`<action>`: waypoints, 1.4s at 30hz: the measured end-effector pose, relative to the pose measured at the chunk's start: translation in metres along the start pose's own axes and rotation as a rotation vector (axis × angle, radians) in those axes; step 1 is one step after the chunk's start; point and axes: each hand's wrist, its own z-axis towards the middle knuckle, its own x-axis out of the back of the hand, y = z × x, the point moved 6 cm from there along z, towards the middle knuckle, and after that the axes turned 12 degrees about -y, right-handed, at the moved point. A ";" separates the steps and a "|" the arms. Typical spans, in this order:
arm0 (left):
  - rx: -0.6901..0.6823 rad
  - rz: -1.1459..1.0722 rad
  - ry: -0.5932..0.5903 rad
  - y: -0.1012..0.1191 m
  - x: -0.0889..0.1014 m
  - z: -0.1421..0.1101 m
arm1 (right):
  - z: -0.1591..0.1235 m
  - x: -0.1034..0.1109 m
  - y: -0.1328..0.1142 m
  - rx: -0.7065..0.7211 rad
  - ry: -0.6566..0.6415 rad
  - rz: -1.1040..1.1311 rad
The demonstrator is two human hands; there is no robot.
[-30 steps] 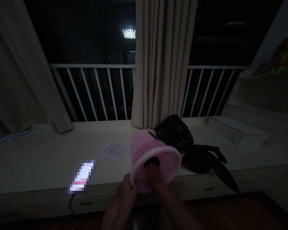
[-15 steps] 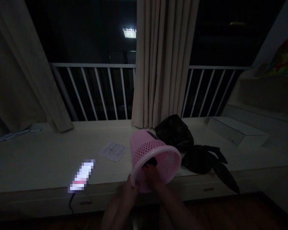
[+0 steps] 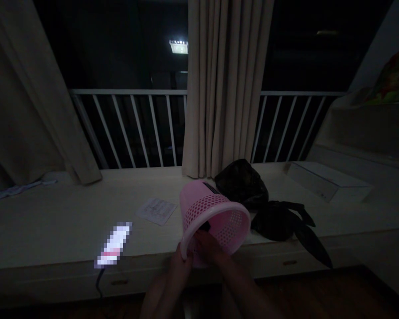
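Basket (image 3: 194, 195), one, pink plastic, pierced with holes: tipped over at the near edge of the table (image 3: 69, 226), mouth towards me, base on the far side.

Left hand (image 3: 182, 262), mine: grasping the basket's rim at its near left.

Right hand (image 3: 209, 246), mine: reaching in through the mouth, fingers in shadow beside a dark thing (image 3: 205, 227); whether they grip it I cannot tell.

Black bags, two: the far one (image 3: 242, 184) just right of the basket, the near one (image 3: 275, 221) beside it, its ends trailing over the table's edge.

Paper (image 3: 158, 210), one sheet: left of the basket, flat.

White box (image 3: 332, 181), one: far right.

Handling notes: the basket looks light and its mouth overhangs the edge, so I judge a firm left grip on the rim matters most, lest it roll or slide. The right hand does best working by touch, slowly, without pushing hard against the pierced wall.
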 end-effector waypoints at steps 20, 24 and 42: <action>0.071 0.057 -0.107 0.014 -0.005 -0.004 | -0.012 0.022 -0.001 -0.368 0.087 -0.191; 0.057 0.073 -0.056 0.006 -0.006 -0.001 | -0.014 0.021 0.000 -0.402 0.082 -0.191; 0.014 0.002 0.106 -0.008 0.000 0.003 | -0.008 0.013 0.005 -0.276 0.072 -0.191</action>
